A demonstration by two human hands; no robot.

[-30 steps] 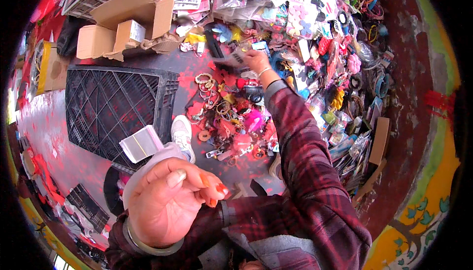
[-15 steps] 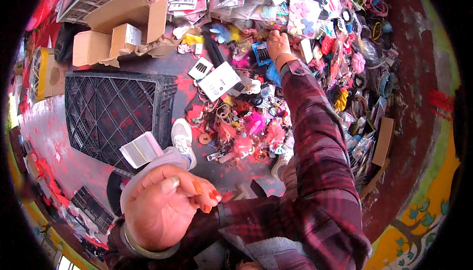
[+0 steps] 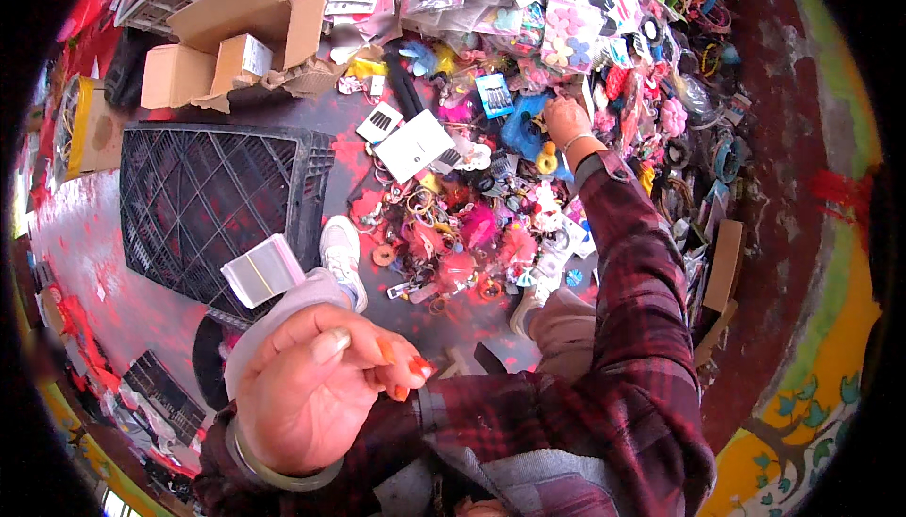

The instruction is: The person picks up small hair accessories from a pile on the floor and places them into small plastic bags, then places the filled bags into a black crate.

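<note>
- While you look down, your right hand (image 3: 566, 121) is stretched far out into the pile of small things on the ground.
- Its fingers are curled down into the pile, right by a blue packet (image 3: 522, 132) and a yellow toy (image 3: 546, 161). You cannot tell if it has hold of anything, because the fingertips are hidden.
- A thin bracelet (image 3: 578, 141) sits on that wrist, and the sleeve (image 3: 642, 272) is dark red with checks.
- Your left hand (image 3: 307, 390) is close to your face, low in the picture. It is loosely closed, with the fingers bent in and the thumb (image 3: 321, 345) across the top. The nails are painted orange. You cannot tell if something small is inside the fist.
- A pale band (image 3: 283, 475) goes around that wrist.
- Just above the left hand is a small grey card stack (image 3: 262, 270), resting on your knee.
- A big black crate (image 3: 212, 206) lies on the red-spotted ground, to the left of the pile.
- Your white shoe (image 3: 342, 248) is just beside the crate's right edge.
- A white card (image 3: 413, 144) lies at the near edge of the pile, well left of the right hand.
- Pink fluffy things (image 3: 481, 229) and rings lie between the shoe and your right arm.
- Brown boxes (image 3: 222, 45) sit past the crate, at the top left.
</note>
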